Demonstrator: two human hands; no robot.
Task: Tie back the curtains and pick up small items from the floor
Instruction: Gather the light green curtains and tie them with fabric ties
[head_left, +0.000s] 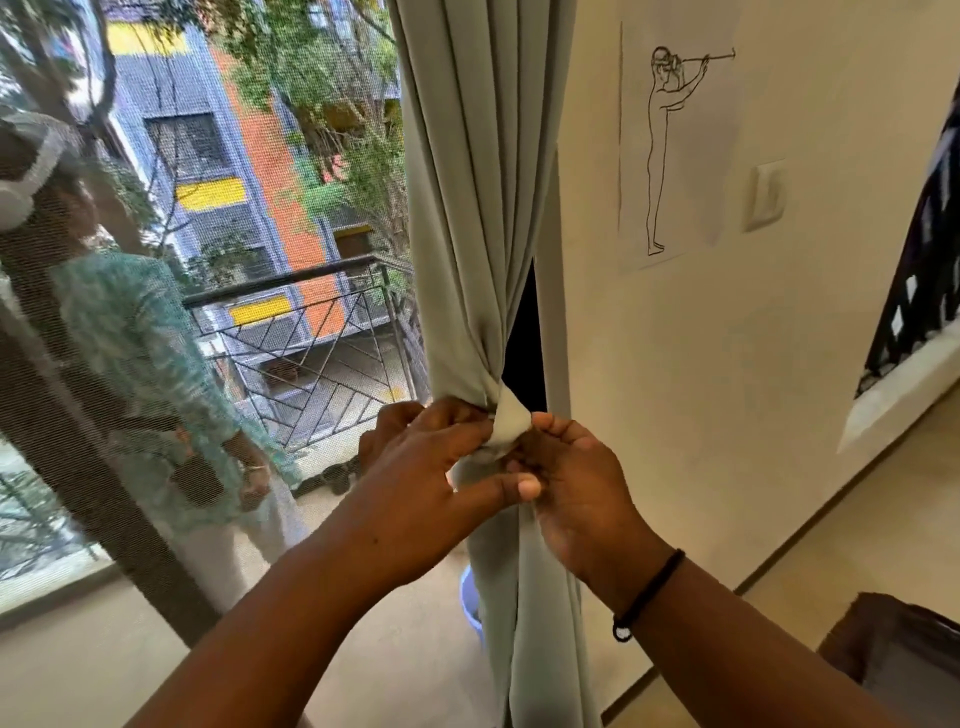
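Observation:
A pale grey-green curtain (478, 218) hangs gathered at the right side of a screened window. At about waist height it is bunched into a knot, with a pale fabric tie end (511, 422) sticking out. My left hand (431, 467) grips the bunched curtain from the left, thumb across the front. My right hand (571, 478) pinches the tie end from the right. Below the hands the curtain falls straight to the floor. No small floor items are in view.
A cream wall (727, 364) with a line drawing (670, 140) and a switch plate (766, 195) stands right of the curtain. A dark wooden piece of furniture (898, 644) sits at lower right. A blue tub (470, 603) peeks out behind the curtain. The window screen (208, 260) mirrors a person.

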